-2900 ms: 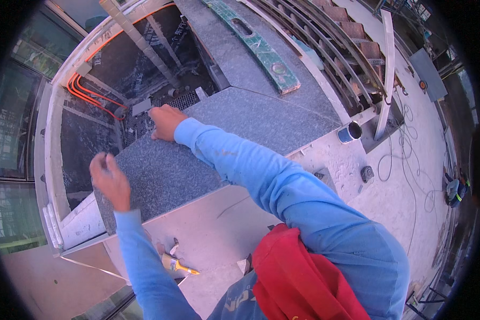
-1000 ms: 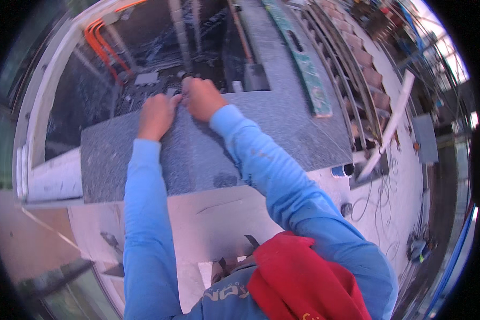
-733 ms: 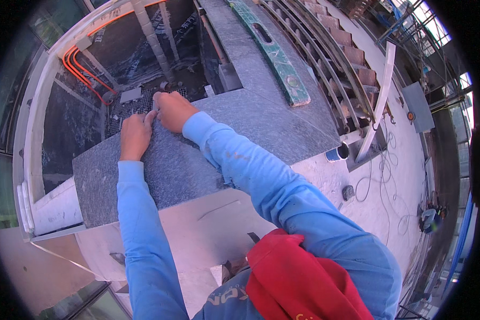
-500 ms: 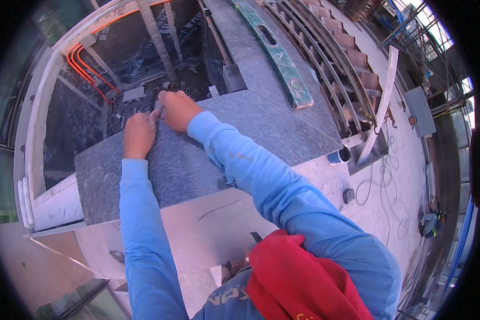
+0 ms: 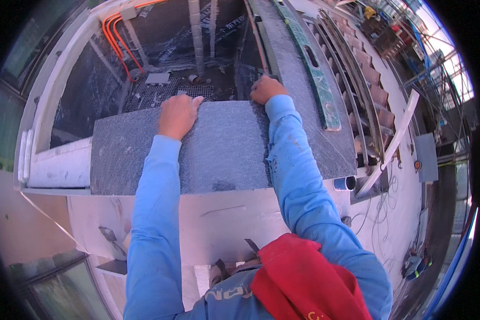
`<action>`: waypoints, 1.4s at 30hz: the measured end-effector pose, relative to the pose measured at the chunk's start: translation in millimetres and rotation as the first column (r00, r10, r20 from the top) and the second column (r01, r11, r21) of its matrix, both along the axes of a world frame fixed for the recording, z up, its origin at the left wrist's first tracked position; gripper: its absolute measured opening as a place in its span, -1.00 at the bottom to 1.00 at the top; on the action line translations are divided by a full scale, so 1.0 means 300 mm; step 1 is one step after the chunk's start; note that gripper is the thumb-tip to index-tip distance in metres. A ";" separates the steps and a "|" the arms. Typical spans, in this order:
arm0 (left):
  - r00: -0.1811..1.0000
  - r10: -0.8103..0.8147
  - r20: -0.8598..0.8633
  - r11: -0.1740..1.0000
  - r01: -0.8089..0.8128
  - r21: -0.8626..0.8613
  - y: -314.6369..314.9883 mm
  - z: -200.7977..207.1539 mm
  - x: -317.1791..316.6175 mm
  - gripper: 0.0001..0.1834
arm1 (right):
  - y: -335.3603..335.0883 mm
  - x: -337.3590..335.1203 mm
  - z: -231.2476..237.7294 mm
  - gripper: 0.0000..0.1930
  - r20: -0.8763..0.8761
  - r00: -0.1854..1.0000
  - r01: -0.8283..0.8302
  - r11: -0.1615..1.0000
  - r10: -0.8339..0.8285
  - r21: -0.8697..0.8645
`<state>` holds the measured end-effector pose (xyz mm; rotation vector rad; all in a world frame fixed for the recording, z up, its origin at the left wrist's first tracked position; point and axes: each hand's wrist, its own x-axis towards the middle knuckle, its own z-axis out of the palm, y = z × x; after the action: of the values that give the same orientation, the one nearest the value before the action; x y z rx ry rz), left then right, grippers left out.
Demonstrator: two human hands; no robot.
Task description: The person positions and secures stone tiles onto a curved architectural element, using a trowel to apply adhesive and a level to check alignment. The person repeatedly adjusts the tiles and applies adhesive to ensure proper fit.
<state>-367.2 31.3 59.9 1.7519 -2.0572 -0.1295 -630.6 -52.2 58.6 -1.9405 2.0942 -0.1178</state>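
A grey stone slab (image 5: pixel 224 146) lies flat before me, along the near rim of a deep dark pit. My left hand (image 5: pixel 178 115) has its fingers curled over the slab's far edge, with the thumb pointing right. Farther right, my right hand (image 5: pixel 268 89) is closed at the inner corner, where the slab meets the stone running away from me; its fingertips are hidden over the edge. On that right-hand stone rests a green spirit level (image 5: pixel 316 80), to the right of my right hand.
Orange conduits (image 5: pixel 110 33) run down inside the pit, near mesh (image 5: pixel 149 96) on its bottom. Curved metal rails (image 5: pixel 352 80) and a pale strip (image 5: pixel 392 138) stand at the right, near a blue-and-white container (image 5: pixel 345 183). Another person (image 5: pixel 414 265) is far right.
My hands, close together before, have parted: the right one moved right to the corner, the left one stays on the far edge. The whole view has shifted.
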 end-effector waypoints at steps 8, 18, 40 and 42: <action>0.998 0.031 -0.046 0.999 -0.033 -0.032 0.015 0.000 -0.002 -0.45 | 0.041 -0.033 0.049 -0.74 0.230 0.960 -0.135 0.984 0.160 -0.118; 0.999 -0.005 -0.035 1.000 0.005 -0.010 0.008 0.006 -0.004 -0.46 | 0.037 0.007 0.001 -0.74 0.235 0.969 -0.035 0.982 0.079 -0.185; 1.000 -0.002 0.023 1.000 0.002 0.006 0.012 0.020 -0.036 -0.49 | 0.141 -0.012 0.063 -0.76 0.292 0.957 0.040 0.988 0.006 -0.152; 0.999 0.003 0.036 1.000 -0.003 -0.004 0.006 0.013 -0.032 -0.50 | 0.144 -0.010 0.064 -0.76 0.301 0.954 0.043 0.988 0.003 -0.145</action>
<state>-376.7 33.1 63.7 1.7673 -2.0793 -0.0936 -633.7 -9.1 77.8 -1.8450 1.9507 -0.5545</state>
